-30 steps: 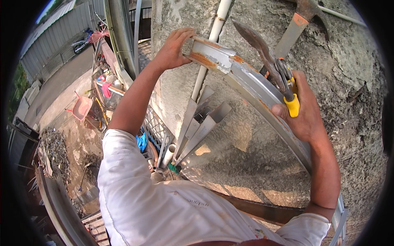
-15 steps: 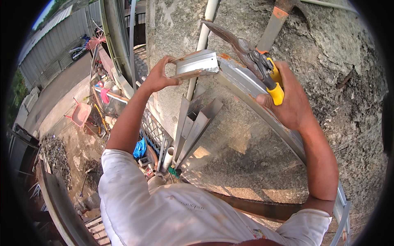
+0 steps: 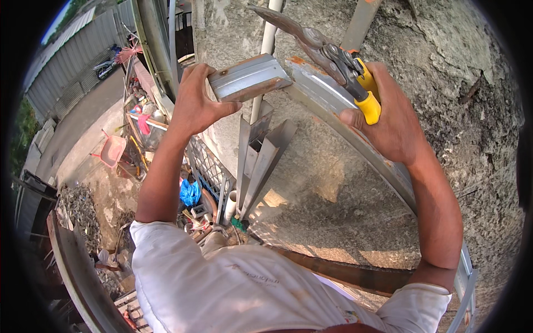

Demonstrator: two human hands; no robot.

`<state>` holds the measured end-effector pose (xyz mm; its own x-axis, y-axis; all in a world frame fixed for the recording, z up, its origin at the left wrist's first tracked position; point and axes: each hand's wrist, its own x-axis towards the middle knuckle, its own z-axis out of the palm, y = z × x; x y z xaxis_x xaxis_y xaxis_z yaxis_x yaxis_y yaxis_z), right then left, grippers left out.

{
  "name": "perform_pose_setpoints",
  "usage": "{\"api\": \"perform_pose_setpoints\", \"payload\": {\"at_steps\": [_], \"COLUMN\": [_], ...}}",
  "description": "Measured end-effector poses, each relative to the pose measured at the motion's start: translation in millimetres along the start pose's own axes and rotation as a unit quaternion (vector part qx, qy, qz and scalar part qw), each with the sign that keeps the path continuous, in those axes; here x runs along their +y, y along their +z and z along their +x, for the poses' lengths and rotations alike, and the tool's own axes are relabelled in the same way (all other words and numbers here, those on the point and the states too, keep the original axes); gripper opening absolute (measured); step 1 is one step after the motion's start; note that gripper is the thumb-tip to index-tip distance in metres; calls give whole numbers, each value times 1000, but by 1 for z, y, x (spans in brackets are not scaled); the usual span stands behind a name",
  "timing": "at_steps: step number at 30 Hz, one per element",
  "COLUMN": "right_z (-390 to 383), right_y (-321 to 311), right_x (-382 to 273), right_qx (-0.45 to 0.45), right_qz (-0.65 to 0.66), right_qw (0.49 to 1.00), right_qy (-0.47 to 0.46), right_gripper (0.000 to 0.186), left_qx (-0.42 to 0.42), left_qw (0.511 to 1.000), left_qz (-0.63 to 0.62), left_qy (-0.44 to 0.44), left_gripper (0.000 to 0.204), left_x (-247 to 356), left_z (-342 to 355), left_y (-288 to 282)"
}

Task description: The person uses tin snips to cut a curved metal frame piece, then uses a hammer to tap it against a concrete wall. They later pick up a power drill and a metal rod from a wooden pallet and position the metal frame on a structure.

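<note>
My left hand [image 3: 195, 102] is closed on a short, rust-edged end piece [image 3: 244, 80] of a metal channel, which angles away from the longer length [image 3: 311, 89] at a cut or fold. My right hand [image 3: 388, 127] grips that longer channel together with metal snips [image 3: 327, 58] with yellow handles, thumb over the channel. The snips' dark jaws point up and left above the metal. Just beyond them a grey tool handle [image 3: 361, 22] with orange marks lies on the rough concrete wall surface [image 3: 333, 166]; its head is out of frame.
Several metal channels [image 3: 266, 166] stand beside a white pipe [image 3: 270, 19]. A rusty beam [image 3: 350, 275] crosses low by my body. Down to the left are a blue plastic sheet [image 3: 190, 193], a wheelbarrow [image 3: 111, 150], rubble [image 3: 78, 211], clutter and a parked motorbike [image 3: 105, 69] beside corrugated sheeting.
My left hand has moved left and down, swinging the short end piece away from the long length. My right hand and the snips have shifted left and up in view.
</note>
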<state>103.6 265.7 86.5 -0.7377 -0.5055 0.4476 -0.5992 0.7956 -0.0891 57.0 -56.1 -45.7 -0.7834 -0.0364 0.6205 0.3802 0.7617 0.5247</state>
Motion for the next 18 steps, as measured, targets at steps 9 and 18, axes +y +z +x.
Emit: {"api": "perform_pose_setpoints", "payload": {"at_steps": [9,18], "right_z": [-2,-2], "right_y": [-2,8], "right_x": [-3,0], "right_qx": [-8,10], "right_qz": [-6,-54], "right_qw": [999,998], "right_qy": [46,30], "right_gripper": [84,82], "left_qx": [91,210], "left_qw": [886,845], "left_qz": [-398,-259], "left_qy": [-219,-418], "left_gripper": [54,61], "left_x": [-77,-190], "left_z": [-66,-189], "left_y": [79,137]}}
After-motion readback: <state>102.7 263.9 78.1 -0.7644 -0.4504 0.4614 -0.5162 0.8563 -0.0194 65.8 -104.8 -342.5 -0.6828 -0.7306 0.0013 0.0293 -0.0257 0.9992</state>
